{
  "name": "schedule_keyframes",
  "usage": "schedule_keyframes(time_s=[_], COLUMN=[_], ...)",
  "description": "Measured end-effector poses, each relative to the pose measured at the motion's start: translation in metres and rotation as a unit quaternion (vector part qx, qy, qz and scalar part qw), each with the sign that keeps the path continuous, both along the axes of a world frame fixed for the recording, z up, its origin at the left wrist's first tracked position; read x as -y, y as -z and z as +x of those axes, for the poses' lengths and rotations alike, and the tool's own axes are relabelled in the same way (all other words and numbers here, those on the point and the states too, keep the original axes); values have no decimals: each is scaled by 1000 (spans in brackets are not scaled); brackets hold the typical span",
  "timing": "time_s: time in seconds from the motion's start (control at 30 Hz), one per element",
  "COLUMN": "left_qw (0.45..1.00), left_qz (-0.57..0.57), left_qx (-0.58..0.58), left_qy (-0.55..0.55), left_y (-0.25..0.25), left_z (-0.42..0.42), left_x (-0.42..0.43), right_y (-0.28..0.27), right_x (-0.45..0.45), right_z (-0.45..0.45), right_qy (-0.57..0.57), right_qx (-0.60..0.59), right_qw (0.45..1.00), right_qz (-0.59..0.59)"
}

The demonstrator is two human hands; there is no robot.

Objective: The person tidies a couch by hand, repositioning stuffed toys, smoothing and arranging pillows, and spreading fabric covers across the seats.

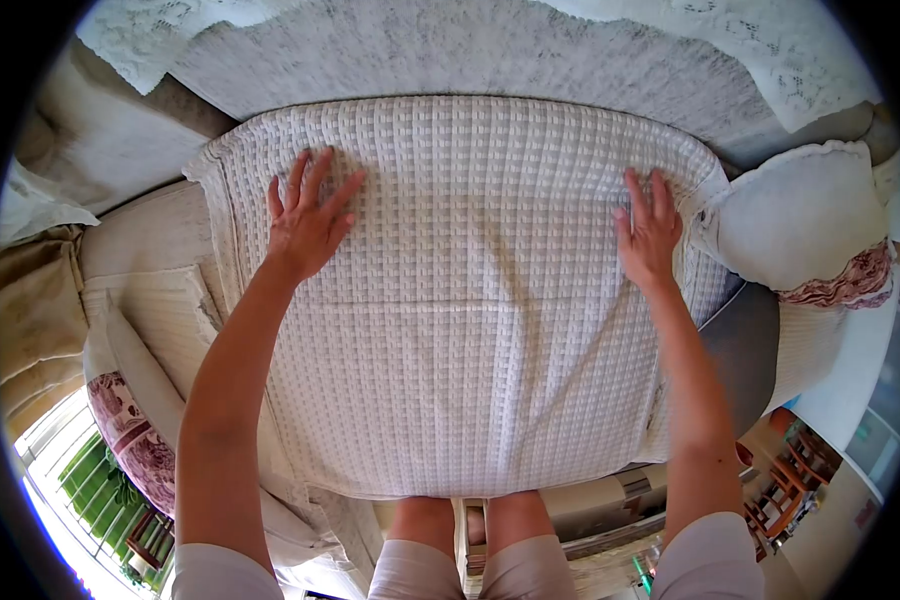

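A pale blanket with a woven check texture (410, 260) is spread over the seat of a grey sofa. Near its upper left part lies my left hand (308, 220), flat with the fingers spread. My right hand (650, 225) rests on the upper right part, its fingers stretched out toward the backrest. Neither hand grips the cloth. Creases run down the blanket's middle and slant toward my right hand.
Behind the blanket rises the sofa backrest (450, 55) with lace covers (760, 50) over its top. A white cushion (805, 215) sits at the right, a patterned cushion (135, 440) at the lower left. Wooden chairs (795, 475) stand at the lower right.
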State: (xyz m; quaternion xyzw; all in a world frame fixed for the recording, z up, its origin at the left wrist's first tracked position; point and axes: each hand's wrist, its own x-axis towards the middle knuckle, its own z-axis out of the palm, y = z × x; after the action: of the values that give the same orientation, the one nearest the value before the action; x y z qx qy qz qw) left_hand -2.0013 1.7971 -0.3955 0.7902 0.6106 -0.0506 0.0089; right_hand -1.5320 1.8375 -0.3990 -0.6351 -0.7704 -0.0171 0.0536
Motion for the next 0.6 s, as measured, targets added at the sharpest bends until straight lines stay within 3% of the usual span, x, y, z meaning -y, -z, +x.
schedule_keyframes(time_s=[0.07, 0.13, 0.23, 0.33, 0.4, 0.6], left_qw=[999, 986, 973, 960, 963, 999], left_qz=[-10, -29, -66, -97, -27, -23], left_qx=[-29, -34, -11, -16, -53, 23], left_qy=[-17, -162, -220, -261, -262, 9], left_y=[8, 17, 16, 4, 22, -5], left_z=[3, 1, -7, 1, 0, 111], left_x=[-10, -27, -45, -50, -45, -32], right_y=[16, 28, 19, 21, 4, 1], right_x=[-13, -36, -61, -52, -27, -9], right_z=[-8, -10, -5, 18, 13, -80], right_qy=[52, 103, 136, 65, 38, -103], right_qx=[26, 52, -18, -29, -1, 5], right_qw=[998, 992, 982, 996, 999, 993], right_qz=[-27, -55, -127, -55, -26, -49])
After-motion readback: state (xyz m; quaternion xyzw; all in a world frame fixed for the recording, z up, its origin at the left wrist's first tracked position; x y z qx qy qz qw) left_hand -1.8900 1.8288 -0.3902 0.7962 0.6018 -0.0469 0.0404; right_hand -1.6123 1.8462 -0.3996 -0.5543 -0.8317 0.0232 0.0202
